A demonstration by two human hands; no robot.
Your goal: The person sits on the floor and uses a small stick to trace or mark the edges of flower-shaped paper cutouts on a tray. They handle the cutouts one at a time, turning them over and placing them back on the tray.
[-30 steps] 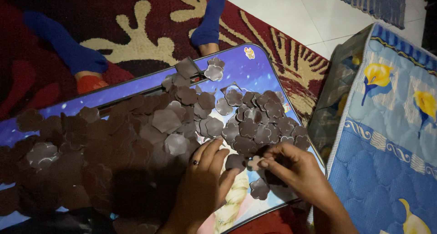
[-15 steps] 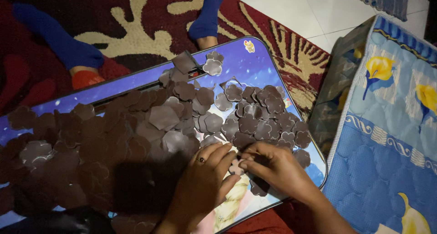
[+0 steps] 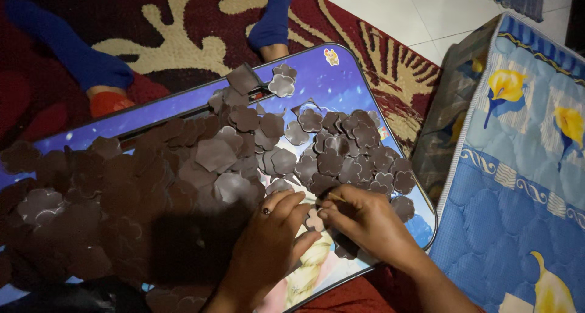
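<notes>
My two hands meet near the front right edge of the blue bench [image 3: 359,75]: my left hand [image 3: 271,243] and right hand [image 3: 365,221] pinch one small brown flower cutout [image 3: 315,218] together, my right also gripping a thin stick [image 3: 336,197]. Brown cutouts [image 3: 244,148], too many to count, crowd the bench almost rim to rim. A quilted mattress [image 3: 518,197] hems the right; two blue-socked feet [image 3: 271,20] rest on the rug beyond.

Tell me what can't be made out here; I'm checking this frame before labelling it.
Head view only:
- Small flower cutout: mostly covered by the left hand and right hand.
- Thin stick in the right hand: too thin to identify.
- Brown cutout pile: left part lost in shadow.
- Blue tray: cut off at the left edge.
</notes>
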